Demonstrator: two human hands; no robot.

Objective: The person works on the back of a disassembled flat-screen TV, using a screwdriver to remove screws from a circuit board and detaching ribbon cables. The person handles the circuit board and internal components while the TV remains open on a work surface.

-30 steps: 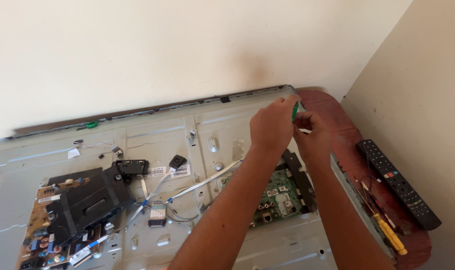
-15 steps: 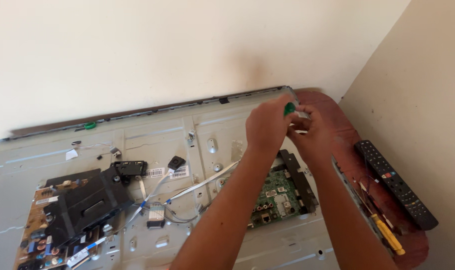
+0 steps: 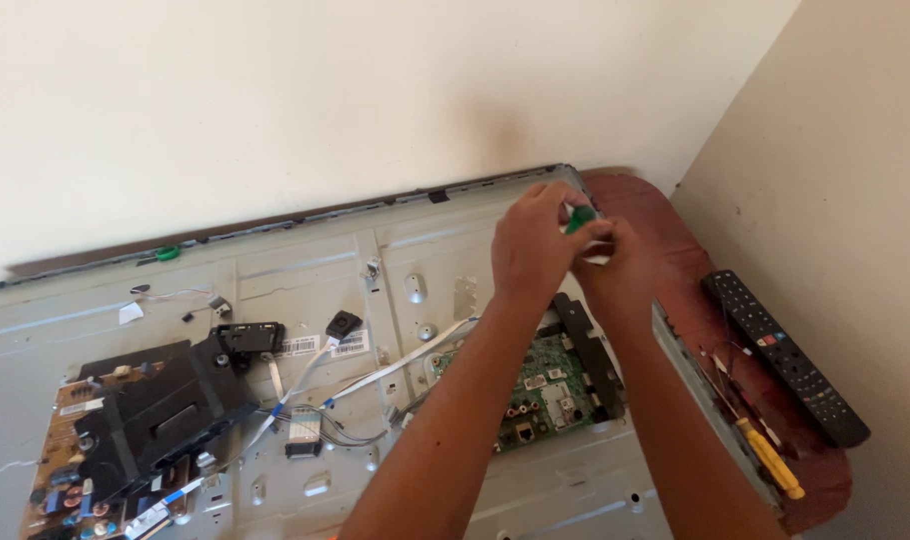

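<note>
Television back panel (image 3: 305, 260), grey metal and stripped of its cover, lies flat across the table (image 3: 825, 480). Nearest the camera, a brown power board (image 3: 125, 440) with a black cover sits at the lower left, and white ribbon cables (image 3: 395, 365) run toward a green circuit board (image 3: 540, 385) partly hidden under both forearms. To the right, a yellow-handled screwdriver (image 3: 770, 460) and a black remote control (image 3: 785, 355) rest on the red-brown table edge. Farther off, at the panel's top right corner, the left hand (image 3: 530, 245) and right hand (image 3: 620, 270) meet, fingers curled narrowly around a small green-handled tool (image 3: 579, 217). Beyond rises a cream wall (image 3: 375, 90).
</note>
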